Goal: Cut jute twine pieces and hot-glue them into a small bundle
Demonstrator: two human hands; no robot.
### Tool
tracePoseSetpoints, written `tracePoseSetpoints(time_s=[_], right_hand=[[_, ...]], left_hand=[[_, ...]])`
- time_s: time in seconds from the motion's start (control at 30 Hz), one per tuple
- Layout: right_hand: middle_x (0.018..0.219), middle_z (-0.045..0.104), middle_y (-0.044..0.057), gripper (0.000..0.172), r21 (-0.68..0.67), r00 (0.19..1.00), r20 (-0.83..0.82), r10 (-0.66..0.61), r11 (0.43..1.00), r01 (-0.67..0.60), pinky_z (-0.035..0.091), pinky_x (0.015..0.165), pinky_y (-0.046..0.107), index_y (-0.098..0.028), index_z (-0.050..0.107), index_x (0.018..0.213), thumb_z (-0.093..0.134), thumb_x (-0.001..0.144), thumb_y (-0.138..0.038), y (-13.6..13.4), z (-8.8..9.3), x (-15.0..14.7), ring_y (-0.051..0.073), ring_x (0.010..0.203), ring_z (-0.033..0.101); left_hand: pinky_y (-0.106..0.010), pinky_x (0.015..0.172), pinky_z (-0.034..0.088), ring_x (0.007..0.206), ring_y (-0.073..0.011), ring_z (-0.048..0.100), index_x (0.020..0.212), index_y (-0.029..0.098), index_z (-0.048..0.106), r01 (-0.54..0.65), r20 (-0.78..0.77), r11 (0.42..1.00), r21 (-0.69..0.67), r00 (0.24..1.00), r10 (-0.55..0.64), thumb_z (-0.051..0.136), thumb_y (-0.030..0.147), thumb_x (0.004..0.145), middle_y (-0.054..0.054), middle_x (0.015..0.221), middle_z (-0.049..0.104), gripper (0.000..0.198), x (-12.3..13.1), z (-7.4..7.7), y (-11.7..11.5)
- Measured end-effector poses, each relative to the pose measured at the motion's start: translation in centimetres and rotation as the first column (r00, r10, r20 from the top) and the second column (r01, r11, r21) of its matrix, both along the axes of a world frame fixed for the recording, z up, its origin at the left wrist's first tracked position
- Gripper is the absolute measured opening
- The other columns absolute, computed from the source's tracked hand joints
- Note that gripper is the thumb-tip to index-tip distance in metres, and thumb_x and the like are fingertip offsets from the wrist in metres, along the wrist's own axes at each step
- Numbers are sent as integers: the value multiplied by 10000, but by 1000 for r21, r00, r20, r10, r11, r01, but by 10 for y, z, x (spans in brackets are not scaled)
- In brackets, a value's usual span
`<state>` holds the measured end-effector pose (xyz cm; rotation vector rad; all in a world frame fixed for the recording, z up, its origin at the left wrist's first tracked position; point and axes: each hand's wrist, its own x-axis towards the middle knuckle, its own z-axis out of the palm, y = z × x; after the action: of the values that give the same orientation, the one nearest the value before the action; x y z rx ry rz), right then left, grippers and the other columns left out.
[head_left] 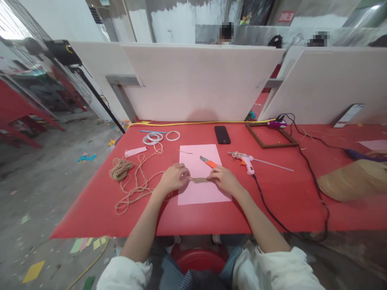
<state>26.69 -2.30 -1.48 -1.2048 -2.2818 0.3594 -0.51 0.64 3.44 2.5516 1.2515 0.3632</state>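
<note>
Brown strip [200, 180] over the pink paper [193, 196] on the red desk [96, 205], pinched at either end by fingers of the left hand [176, 176] and right hand [224, 178]. Could slip or tear if pulled unevenly. Reaching forward, could nick the right hand on the nearby cutter [211, 163] or snag the left forearm [143, 229] in twine [121, 169]. Can read no brand on the phone [222, 135], nor the blurred writing on the red wall sign [286, 16].

Soft light, glaring at upper left, meets stretched, blurry outer edges.
</note>
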Motion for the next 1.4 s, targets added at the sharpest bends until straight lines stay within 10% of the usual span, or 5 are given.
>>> tracePoseSetpoints(time_s=[0.8, 1.4], right_hand=[[942, 653, 59, 338, -21, 998, -20, -63, 998, 63, 477, 816, 339, -261, 808, 979, 560, 899, -45, -7, 18, 3, 194, 905, 589], [880, 709, 76, 114, 21, 963, 243, 114, 992, -123, 424, 815, 340, -178, 793, 900, 698, 914, -241, 28, 34, -71, 209, 900, 586]], left_hand=[[-365, 797, 438, 900, -243, 578, 822, 183, 727, 50, -72, 999, 21, 996, -49, 680, 270, 837, -79, 877, 694, 100, 3, -8, 4], [-320, 836, 461, 875, -199, 623, 777, 180, 688, -15, 150, 999, -37, 988, 20, 670, 222, 843, -53, 868, 700, 80, -2, -9, 8]])
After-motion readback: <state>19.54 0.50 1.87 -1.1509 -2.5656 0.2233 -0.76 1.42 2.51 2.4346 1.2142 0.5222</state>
